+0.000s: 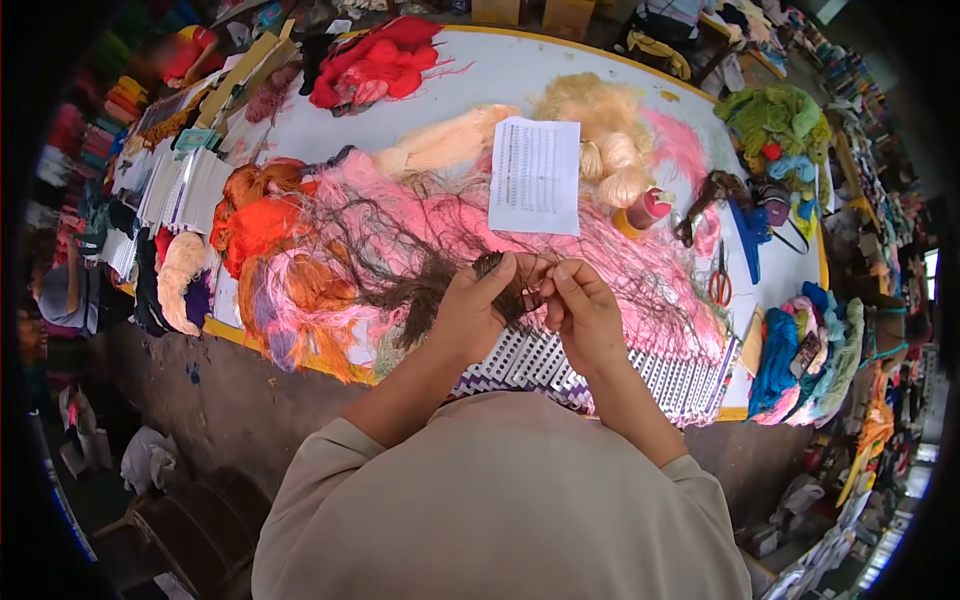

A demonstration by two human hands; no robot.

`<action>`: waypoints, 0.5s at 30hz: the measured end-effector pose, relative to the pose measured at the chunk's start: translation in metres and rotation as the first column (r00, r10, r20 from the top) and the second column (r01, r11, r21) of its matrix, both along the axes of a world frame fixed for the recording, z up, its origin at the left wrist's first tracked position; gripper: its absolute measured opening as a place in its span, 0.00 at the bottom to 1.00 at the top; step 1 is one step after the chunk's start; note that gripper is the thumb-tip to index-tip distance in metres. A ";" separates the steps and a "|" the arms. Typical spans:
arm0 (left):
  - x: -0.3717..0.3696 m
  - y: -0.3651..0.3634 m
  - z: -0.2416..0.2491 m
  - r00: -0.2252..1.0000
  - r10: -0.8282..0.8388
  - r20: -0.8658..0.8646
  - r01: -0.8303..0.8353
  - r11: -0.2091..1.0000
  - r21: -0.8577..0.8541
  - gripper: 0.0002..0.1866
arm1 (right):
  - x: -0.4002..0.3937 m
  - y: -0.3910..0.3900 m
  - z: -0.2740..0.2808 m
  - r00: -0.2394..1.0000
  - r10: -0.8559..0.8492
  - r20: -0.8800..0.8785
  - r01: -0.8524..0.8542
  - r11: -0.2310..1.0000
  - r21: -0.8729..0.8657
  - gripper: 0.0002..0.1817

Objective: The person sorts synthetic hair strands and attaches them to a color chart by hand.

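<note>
- Two hands meet above the near edge of the desk [620, 75], both closed on one small tuft of dark hair [508, 290].
- The left hand [468, 312] is curled nearly shut, thumb and fingers pinching the tuft's upper end; loose brown strands trail from it to the left and down.
- The right hand [583, 312] is also curled, its fingertips pressed to the same tuft just beside the left hand; how tightly it grips is hard to tell, since the fingers cover the spot.
- The tuft sits between the two hands, held up off the desk, over a striped black-and-white board [660, 375] that lies at the desk's near edge.
- Behind the hands a big tangle of pink fibres [430, 215] spreads across the desk, with dark strands running over it.
- An orange bundle [262, 225] lies to the left of the pink tangle, touching it.
- A printed sheet of paper [535, 175] rests on top of the pink fibres, beyond the hands.
- Pale blond hanks [600, 120] lie behind the paper, and a red bundle [375, 60] sits at the far side.
- Red-handled scissors [720, 280] lie to the right, near a blue tool [748, 225].
- A green heap [780, 115] sits at the far right corner, and blue and pink skeins [810, 355] hang over the right edge.
</note>
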State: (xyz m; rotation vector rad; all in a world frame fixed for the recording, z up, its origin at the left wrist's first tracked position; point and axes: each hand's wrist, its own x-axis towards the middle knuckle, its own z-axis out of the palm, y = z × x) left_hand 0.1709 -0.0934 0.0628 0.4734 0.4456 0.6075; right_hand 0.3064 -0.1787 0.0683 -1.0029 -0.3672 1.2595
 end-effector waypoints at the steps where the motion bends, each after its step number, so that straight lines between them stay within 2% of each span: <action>1: 0.001 -0.001 0.000 1.000 -0.003 0.000 0.003 1.000 0.000 0.14 | 0.000 -0.001 0.000 0.999 -0.005 0.033 0.006 1.000 -0.010 0.06; 3: 0.003 -0.005 0.002 0.999 0.028 -0.018 -0.027 0.998 0.053 0.12 | -0.002 -0.003 0.001 0.998 -0.013 0.065 0.014 1.000 -0.025 0.05; 5: 0.005 -0.008 0.001 0.999 0.018 -0.051 -0.014 0.996 0.090 0.13 | -0.003 -0.004 0.003 0.979 0.005 0.202 -0.002 1.000 -0.015 0.05; 7: 0.005 -0.008 -0.006 0.998 -0.003 -0.068 0.012 0.990 0.140 0.13 | -0.002 -0.006 0.000 0.973 0.006 0.230 -0.006 1.000 -0.001 0.05; 10: 0.011 -0.010 -0.011 0.991 -0.003 -0.137 0.028 0.982 0.185 0.14 | 0.005 -0.013 -0.008 0.917 -0.008 0.398 0.002 1.000 0.016 0.03; 11: 0.007 -0.005 -0.017 0.970 0.041 -0.238 0.040 0.945 0.326 0.17 | 0.014 -0.014 -0.023 0.813 -0.190 0.551 0.119 0.979 0.163 0.04; 12: 0.000 0.005 -0.020 0.964 0.049 -0.262 0.036 0.950 0.309 0.11 | 0.025 -0.017 -0.038 0.659 -0.367 0.657 0.204 0.927 0.313 0.05; 13: -0.014 0.020 -0.027 0.964 0.024 -0.265 0.033 0.977 0.208 0.09 | 0.041 -0.025 -0.045 0.727 -0.445 0.522 0.377 0.895 0.238 0.06; 14: -0.026 0.036 -0.035 0.964 -0.001 -0.265 0.030 0.994 0.107 0.07 | 0.073 -0.041 -0.060 0.611 -0.389 0.689 0.398 0.904 0.157 0.07; 15: -0.033 0.046 -0.037 0.910 0.172 -0.378 -0.072 0.962 0.265 0.06 | 0.102 -0.060 -0.068 0.769 -0.380 0.514 0.437 0.899 0.011 0.05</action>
